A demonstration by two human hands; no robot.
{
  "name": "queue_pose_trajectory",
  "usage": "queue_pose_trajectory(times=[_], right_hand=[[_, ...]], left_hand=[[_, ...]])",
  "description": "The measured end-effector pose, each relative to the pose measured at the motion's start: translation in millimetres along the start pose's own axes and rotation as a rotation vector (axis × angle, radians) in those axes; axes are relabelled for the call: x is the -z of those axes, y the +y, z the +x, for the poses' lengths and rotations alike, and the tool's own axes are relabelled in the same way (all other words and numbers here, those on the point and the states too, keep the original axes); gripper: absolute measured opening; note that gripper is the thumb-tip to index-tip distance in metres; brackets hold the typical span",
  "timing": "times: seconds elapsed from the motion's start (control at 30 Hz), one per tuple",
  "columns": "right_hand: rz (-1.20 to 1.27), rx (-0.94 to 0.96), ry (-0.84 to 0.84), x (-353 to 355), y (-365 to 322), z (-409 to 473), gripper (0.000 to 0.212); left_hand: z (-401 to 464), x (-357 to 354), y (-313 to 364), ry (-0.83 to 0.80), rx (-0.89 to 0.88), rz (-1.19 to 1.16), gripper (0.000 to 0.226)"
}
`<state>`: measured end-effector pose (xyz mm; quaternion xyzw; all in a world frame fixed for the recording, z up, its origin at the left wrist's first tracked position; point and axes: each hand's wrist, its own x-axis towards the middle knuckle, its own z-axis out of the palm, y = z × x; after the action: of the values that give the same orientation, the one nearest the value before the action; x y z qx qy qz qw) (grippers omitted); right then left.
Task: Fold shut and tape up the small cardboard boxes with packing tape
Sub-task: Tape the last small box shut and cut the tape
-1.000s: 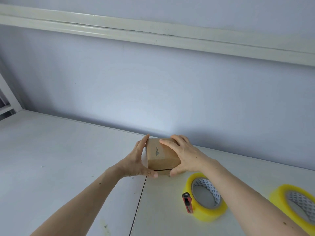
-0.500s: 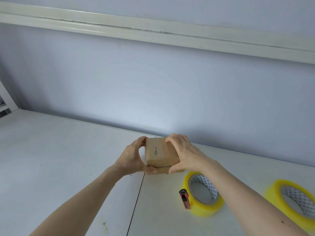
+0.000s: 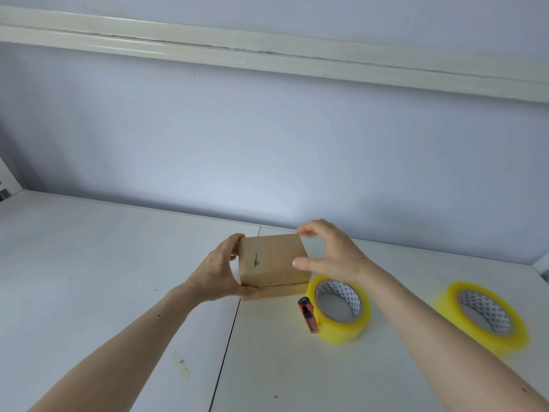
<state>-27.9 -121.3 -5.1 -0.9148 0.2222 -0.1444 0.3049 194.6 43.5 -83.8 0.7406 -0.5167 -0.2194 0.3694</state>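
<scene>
Two hands at the cardboard box (image 3: 271,260): left hand (image 3: 218,275) grasps it, right hand (image 3: 332,252) released beside it

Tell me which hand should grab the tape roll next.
Probably the right hand: it is open, off the box, and directly above the nearer tape roll and red cutter. The left hand grips the box's left side, steadying it.

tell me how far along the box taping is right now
Done: the cardboard box is folded shut, its flaps down. In hand: the left hand grips its left side; the right hand is open beside it. Left: no fresh tape shows, and both yellow tape rolls and the red cutter lie untouched.
</scene>
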Motion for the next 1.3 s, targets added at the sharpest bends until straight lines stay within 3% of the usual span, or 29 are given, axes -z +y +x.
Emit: queue_pose_trajectory(times=[0.03,0.1,0.17,0.3,0.4,0.5,0.63,0.7,0.8,0.83,0.9,1.07,1.2,1.3], right_hand=[[0.017,-0.029,0.054,3.3,-0.6,-7.2,0.022],[-0.054,-0.144,0.071,5.1,-2.8,-19.3,0.046],[-0.193,-0.304,-0.029,3.3,-14.3,-31.0,0.063],[-0.511,-0.509,-0.153,-14.2,-33.2,-42.4,0.064],[-0.458,-0.589,-0.191,-25.6,-36.1,-44.9,0.04],[-0.402,-0.64,-0.119,-24.3,-38.2,-49.8,0.02],[-0.25,-0.697,0.004,-6.6,-33.4,-55.4,0.024],[0.09,-0.713,0.078,4.9,-38.5,-60.8,0.025],[0.494,-0.732,0.035,17.1,-58.1,-67.1,0.016],[0.56,-0.73,0.016,20.2,-64.7,-67.5,0.014],[0.662,-0.72,0.009,23.6,-75.0,-66.8,0.011],[0.834,-0.687,0.048,23.1,-91.5,-60.8,0.015],[0.901,-0.64,0.057,20.4,-98.9,-59.5,0.017],[0.749,-0.641,0.079,17.7,-99.2,-61.3,0.03]], left_hand=[[-0.7,0.4,0.1,-0.003,0.011,0.014,0.124],[-1.2,1.3,2.4,-0.004,0.025,0.034,0.123],[-2.0,2.7,7.3,-0.031,0.043,0.054,0.127],[-6.1,4.8,14.1,-0.107,0.062,0.073,0.14],[-9.1,7.1,21.3,-0.131,0.089,0.123,0.145],[-12.8,9.8,26.2,-0.155,0.102,0.129,0.154],[-24.1,14.0,37.7,-0.145,0.08,0.045,0.159],[-31.2,11.2,51.7,-0.035,0.052,-0.097,0.142],[-39.0,0.6,77.5,0.259,-0.034,-0.31,0.065],[-43.0,-1.6,89.6,0.322,-0.044,-0.387,0.05],[-51.7,-2.9,111.8,0.302,0.019,-0.512,0.056],[-77.9,-5.2,144.0,-0.101,0.137,-0.613,0.084],[-86.9,-15.4,145.4,-0.086,0.087,-0.727,0.045],[-92.5,-19.4,147.7,-0.047,0.145,-0.75,0.031]])
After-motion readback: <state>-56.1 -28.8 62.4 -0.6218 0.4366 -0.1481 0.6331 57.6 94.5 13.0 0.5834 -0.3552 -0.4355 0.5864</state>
